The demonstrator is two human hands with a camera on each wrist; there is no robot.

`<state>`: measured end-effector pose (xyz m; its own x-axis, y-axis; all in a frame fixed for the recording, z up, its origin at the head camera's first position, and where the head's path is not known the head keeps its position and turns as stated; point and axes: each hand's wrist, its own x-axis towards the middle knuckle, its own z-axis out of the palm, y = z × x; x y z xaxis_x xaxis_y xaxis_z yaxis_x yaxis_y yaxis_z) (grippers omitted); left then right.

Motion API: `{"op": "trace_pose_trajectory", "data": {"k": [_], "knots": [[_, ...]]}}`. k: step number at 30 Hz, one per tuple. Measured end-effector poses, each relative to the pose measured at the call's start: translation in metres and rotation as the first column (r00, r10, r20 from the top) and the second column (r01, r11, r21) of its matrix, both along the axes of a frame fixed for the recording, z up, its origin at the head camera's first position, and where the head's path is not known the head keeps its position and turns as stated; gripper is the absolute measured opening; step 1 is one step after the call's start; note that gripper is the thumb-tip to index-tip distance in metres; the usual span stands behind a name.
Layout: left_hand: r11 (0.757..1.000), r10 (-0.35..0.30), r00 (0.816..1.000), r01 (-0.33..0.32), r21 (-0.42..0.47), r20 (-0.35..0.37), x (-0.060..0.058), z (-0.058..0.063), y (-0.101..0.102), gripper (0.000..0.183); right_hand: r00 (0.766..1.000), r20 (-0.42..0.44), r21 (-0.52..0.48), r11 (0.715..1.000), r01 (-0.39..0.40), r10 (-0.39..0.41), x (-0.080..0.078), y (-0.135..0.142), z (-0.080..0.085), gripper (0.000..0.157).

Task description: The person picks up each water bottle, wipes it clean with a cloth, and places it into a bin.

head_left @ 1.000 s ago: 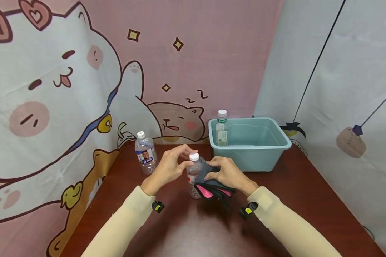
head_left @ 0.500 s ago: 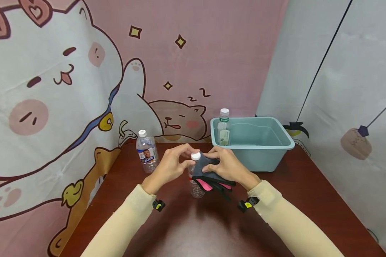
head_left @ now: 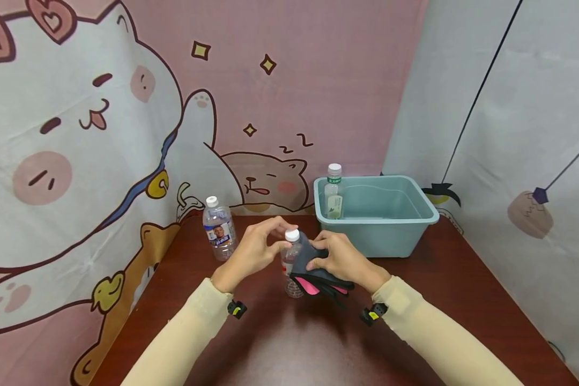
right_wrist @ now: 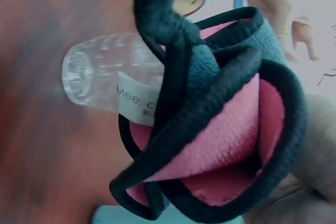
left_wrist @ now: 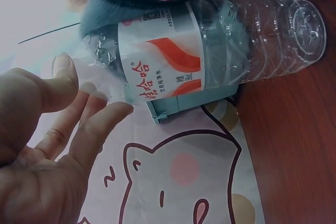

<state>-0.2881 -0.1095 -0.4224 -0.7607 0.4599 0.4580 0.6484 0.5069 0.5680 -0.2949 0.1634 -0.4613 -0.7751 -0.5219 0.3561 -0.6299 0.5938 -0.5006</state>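
Note:
Between my hands a clear plastic bottle (head_left: 288, 264) with a white cap (head_left: 291, 235) stands on the table. Its white and red label (left_wrist: 160, 51) faces the left wrist camera. My left hand (head_left: 259, 246) pinches the bottle at its top, thumb on one side and fingers on the other. From the right, my right hand (head_left: 341, 258) grips a bunched cloth (head_left: 303, 261), dark grey outside, pink inside, with black edging. The cloth lies against the bottle's right side and hides part of it. Its pink folds (right_wrist: 226, 135) and a white tag (right_wrist: 137, 98) show in the right wrist view.
Another clear bottle (head_left: 219, 233) with a blue label stands at the back left of the dark red table (head_left: 251, 332). A light blue plastic bin (head_left: 376, 238) sits at the back right, holding an upright bottle (head_left: 334, 195) with a green label. A cartoon-printed curtain (head_left: 347, 80) hangs behind.
The right hand with the cloth rose to near the cap half a second ago and is now lower, at the bottle's right side. The left hand keeps its hold at the top.

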Motion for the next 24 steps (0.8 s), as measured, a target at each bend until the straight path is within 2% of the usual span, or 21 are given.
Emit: {"op": "trace_pose_trajectory", "data": {"k": [6,15,19,24], "knots": [[1.0,-0.003,1.0,0.003,0.001,-0.019,0.0,-0.002,0.0,0.036,0.998,0.027,0.048,0.997,-0.054,0.053,-0.004,0.0,-0.029,0.043],[1.0,-0.01,0.999,0.01,0.002,-0.036,-0.001,-0.002,0.002,0.034,0.99,0.084,0.131,0.984,-0.122,0.112,-0.006,-0.001,-0.067,0.035],[1.0,-0.01,0.999,0.009,-0.006,-0.044,-0.002,-0.003,0.002,0.033,0.989,0.085,0.142,0.981,-0.132,0.121,-0.007,-0.002,-0.075,0.039],[1.0,-0.005,1.0,0.004,-0.003,-0.027,-0.003,-0.003,0.002,0.032,0.989,0.115,0.134,0.985,-0.111,0.095,-0.009,-0.004,-0.076,0.041]]}}
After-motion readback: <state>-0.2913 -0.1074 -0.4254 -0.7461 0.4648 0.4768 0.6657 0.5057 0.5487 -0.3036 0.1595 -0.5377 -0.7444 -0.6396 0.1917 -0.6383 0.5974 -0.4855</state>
